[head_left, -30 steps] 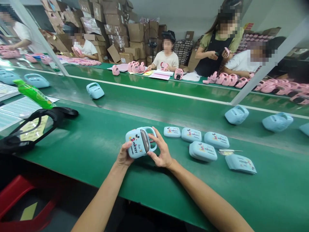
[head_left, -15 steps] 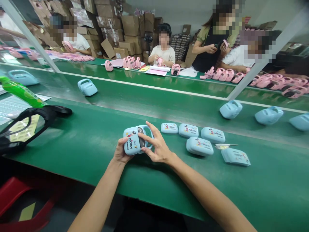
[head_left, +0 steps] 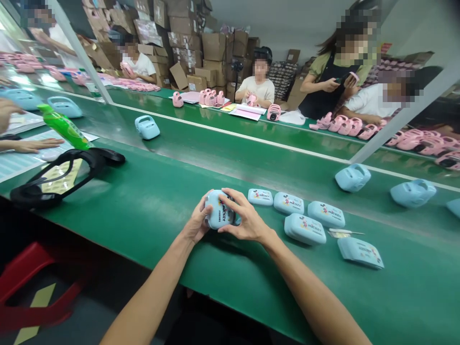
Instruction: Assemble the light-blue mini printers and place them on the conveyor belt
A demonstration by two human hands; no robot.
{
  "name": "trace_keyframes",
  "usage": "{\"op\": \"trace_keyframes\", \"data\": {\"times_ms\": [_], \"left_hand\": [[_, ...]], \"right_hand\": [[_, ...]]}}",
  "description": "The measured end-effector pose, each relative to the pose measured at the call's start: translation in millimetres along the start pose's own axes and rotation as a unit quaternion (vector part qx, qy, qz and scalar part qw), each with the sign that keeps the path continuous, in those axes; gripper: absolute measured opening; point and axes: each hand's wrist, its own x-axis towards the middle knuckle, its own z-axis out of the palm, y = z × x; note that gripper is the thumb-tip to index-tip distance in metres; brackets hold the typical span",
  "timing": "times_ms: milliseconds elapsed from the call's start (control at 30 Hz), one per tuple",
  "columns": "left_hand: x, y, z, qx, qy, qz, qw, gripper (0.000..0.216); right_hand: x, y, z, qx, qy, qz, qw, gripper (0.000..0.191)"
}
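Note:
Both my hands grip a light blue plastic casing (head_left: 217, 213) printed with Mickey lettering, just above the green table. My left hand (head_left: 198, 219) wraps round its left side, thumb on the front. My right hand (head_left: 248, 215) curls over the right edge, fingers on the printed face. The handle end is mostly hidden behind my right fingers. Right of my hands lie several blue printed covers (head_left: 288, 203), some of them stacked. Beside them are a thin white tool (head_left: 341, 232) and another stack of covers (head_left: 360, 252), turned the other way.
Blue handled casings (head_left: 147, 127) stand along the belt (head_left: 223, 148). At left are a black strap-like frame (head_left: 89, 177), a green bottle (head_left: 66, 127) and a neighbour's hand (head_left: 43, 145) on papers. Co-workers handle pink casings (head_left: 212, 97) opposite. A red stool (head_left: 25, 268) stands lower left.
The casing has turned in my hands, and the dark window seen before is now out of sight. My right fingers have moved onto the printed face. The view has shifted left.

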Motion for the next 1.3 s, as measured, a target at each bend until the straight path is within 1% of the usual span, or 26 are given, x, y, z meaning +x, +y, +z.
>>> {"op": "trace_keyframes", "data": {"times_ms": [67,200,333,433,533,833,1000,1133,1300], "left_hand": [[0.4,-3.7,-1.9,-0.037,-0.015,-0.01,0.999,0.073],[2.0,-9.0,-2.8,-0.063,0.013,-0.03,0.997,0.063],[3.8,-9.0,0.2,-0.062,0.036,-0.034,0.997,0.05],[4.6,-8.5,2.0,-0.063,0.044,-0.022,0.997,0.046],[4.6,-8.6,2.7,-0.058,0.038,-0.021,0.997,0.047],[1.7,-8.0,8.0,-0.03,0.049,-0.009,0.998,0.052],[-0.3,-7.3,10.6,-0.026,0.04,0.004,0.999,0.047],[-1.2,-7.3,12.1,-0.018,0.045,0.013,0.999,0.047],[-1.5,-8.2,14.7,-0.022,0.057,0.007,0.998,0.049]], "right_hand": [[-0.6,-1.3,-0.9,0.011,0.004,0.012,1.0,0.096],[-3.1,-2.1,3.4,0.013,-0.006,0.033,0.999,0.09],[-5.0,1.5,7.8,0.015,-0.004,0.03,0.999,0.102],[-5.2,5.7,7.7,0.009,-0.001,0.021,1.0,0.103],[-5.0,8.1,4.9,0.004,-0.001,0.029,1.0,0.102],[-2.8,4.6,-10.3,0.007,-0.022,0.052,0.998,0.098],[-0.4,-0.2,-18.3,-0.014,-0.043,0.053,0.998,0.096],[-0.5,-1.4,-18.2,-0.031,-0.046,0.06,0.997,0.096],[-2.4,1.4,-13.5,-0.033,-0.036,0.064,0.997,0.093]]}}
